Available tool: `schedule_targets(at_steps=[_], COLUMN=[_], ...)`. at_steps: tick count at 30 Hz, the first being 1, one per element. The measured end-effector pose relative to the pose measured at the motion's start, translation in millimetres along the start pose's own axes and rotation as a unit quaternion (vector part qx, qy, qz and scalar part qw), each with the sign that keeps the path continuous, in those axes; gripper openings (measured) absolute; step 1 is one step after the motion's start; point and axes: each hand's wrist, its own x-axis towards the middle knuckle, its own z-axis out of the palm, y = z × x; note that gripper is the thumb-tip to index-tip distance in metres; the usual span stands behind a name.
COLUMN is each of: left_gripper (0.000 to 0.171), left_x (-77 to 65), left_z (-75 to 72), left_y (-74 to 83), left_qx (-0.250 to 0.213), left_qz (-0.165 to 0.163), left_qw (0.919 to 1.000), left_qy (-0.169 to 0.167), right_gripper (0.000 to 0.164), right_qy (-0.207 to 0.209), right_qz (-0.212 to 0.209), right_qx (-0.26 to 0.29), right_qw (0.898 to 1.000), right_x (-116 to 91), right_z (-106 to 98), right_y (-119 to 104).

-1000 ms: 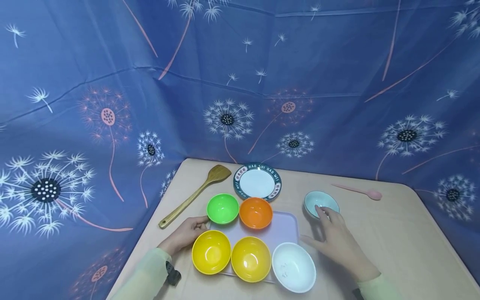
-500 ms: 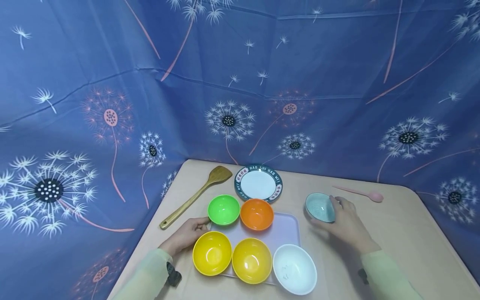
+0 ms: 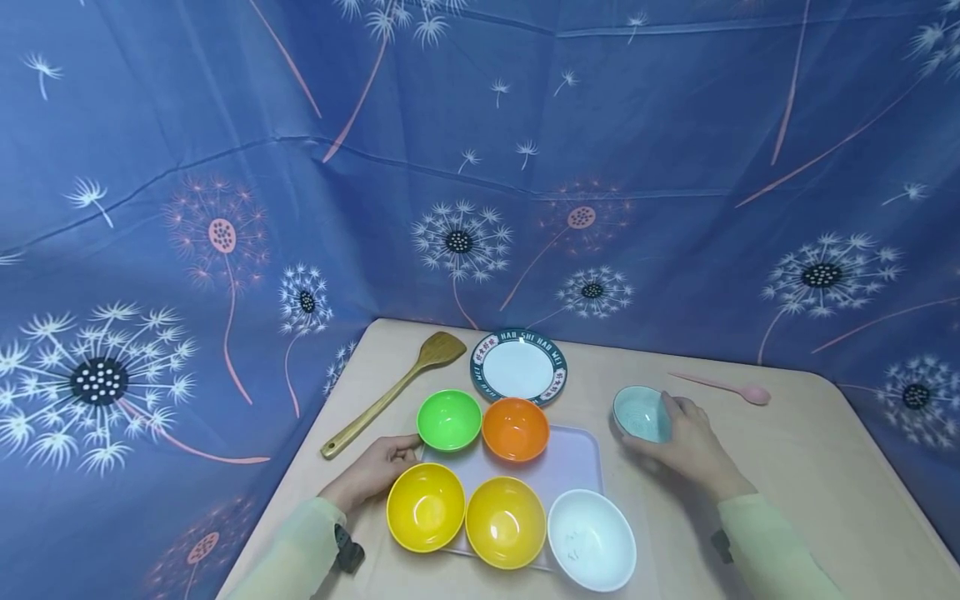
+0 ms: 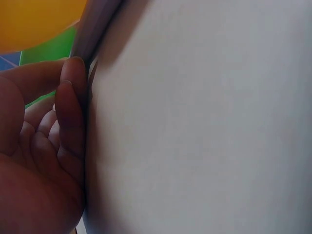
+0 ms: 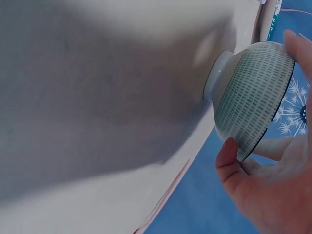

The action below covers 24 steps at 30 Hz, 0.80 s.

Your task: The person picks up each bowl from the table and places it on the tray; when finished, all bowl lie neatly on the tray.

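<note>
My right hand [image 3: 693, 442] grips a small light-blue bowl [image 3: 641, 412] by its right side. In the right wrist view the bowl [image 5: 253, 90] shows green dashes outside and a dark rim, with thumb and fingers spread around that rim. My left hand [image 3: 377, 468] is at the left edge of a pale lilac tray [image 3: 573, 458]; in the left wrist view its curled fingers [image 4: 70, 112] pinch the tray edge [image 4: 95, 29]. On the tray stand a green bowl [image 3: 448, 421], an orange bowl [image 3: 516, 429], two yellow bowls [image 3: 425, 508] and a white bowl [image 3: 591, 540].
A wooden spatula [image 3: 393, 396] lies at the back left of the table. Behind the tray is a white plate with a dark green patterned rim [image 3: 555, 375]. A pink spoon [image 3: 752, 395] lies at the back right. Blue dandelion-print cloth [image 3: 480, 167] hangs behind.
My right hand has moved from reaching over the light-blue bowl to gripping its right side. The left hand and the bowls on the tray have stayed in place.
</note>
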Motion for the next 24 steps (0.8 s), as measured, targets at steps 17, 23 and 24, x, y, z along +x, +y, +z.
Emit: schedule_targets(at_steps=[17,23,24], left_gripper=[0.056,0.055,0.055], left_x=[0.1,-0.1,0.1], left_z=[-1.1,-1.2,-1.2], left_y=[1.1,2.1,2.2], left_qx=[-0.006,-0.001,0.0], left_qz=[0.001,0.0,0.0], left_qw=[1.0,1.0,1.0], left_qy=[-0.001,0.001,0.001], right_gripper=[0.118,0.117,0.117], right_qy=[0.023,0.025,0.028], right_qz=[-0.008,-0.011,-0.013], right_qx=[-0.002,0.008,0.012], right_qw=[1.0,1.0,0.999], right_x=[0.5,-1.7,-2.1], right_z=[2.4,-0.7,-1.3], right_y=[2.7,-3.5,-5.8])
